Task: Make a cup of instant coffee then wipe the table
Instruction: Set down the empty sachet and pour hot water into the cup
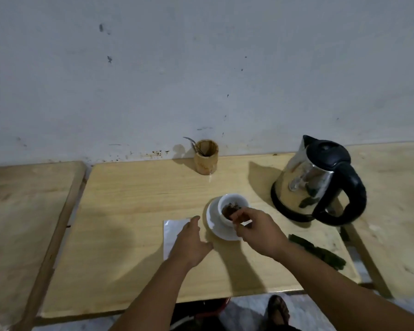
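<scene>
Two forearms are reaching over the worktop toward a white cup on its saucer.

The right hand is pinching a small brown sachet over the cup's rim, the cup sitting at its 11 o'clock. The left hand, fingers spread, is lying on white paper; the cup lies at its 1 o'clock. The kettle is standing at the cup's 2 o'clock.

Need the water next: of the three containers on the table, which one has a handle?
The steel kettle, at the right of the table. It has a big black loop handle; the white cup on its saucer and the wooden holder by the wall show none.
</scene>
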